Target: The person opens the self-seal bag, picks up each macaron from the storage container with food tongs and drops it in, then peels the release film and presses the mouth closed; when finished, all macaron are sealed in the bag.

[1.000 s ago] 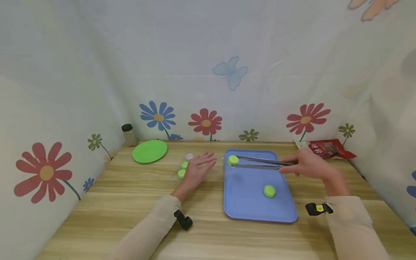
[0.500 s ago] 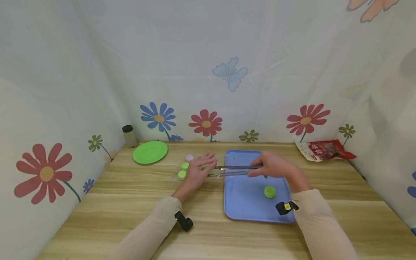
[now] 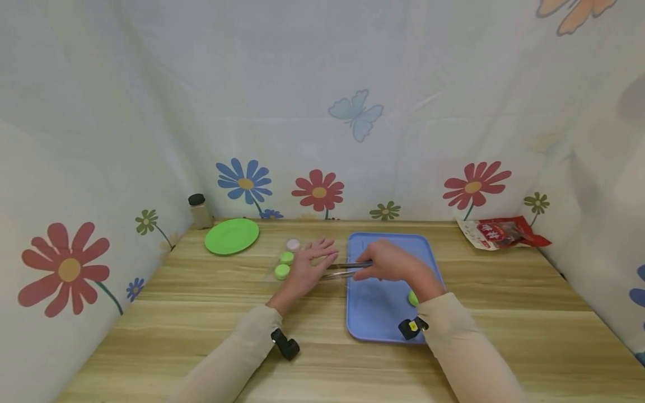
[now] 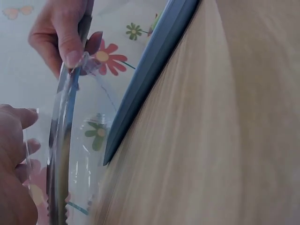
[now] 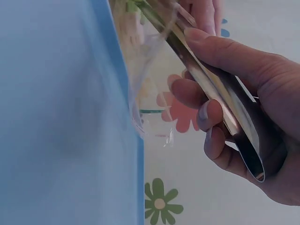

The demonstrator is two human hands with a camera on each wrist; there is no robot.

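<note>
My right hand [image 3: 388,262] grips metal tongs [image 3: 347,266] across the blue tray's left edge, their tips hidden behind my left hand. In the right wrist view, something green [image 5: 133,4] shows by the far end of the tongs [image 5: 215,86]. My left hand [image 3: 301,274] lies with extended fingers over a clear plastic container [image 4: 89,159]. Two light-green, macaron-like rounds [image 3: 282,272] and a pale pinkish one [image 3: 293,245] sit in the container, left of that hand. Another green round [image 3: 413,298] is on the blue tray [image 3: 373,319], partly covered by my right arm.
A green plate [image 3: 232,236] lies at the back left, beside a dark-lidded jar [image 3: 200,211]. At the back right is a red and white food packet [image 3: 504,232]. Flowered cloth [image 3: 413,140] hangs behind the wooden table [image 3: 176,313].
My right hand has moved left with the tongs, carrying a green round from the tray's far left corner to the container, where my left hand now hides it. The left hand stays put.
</note>
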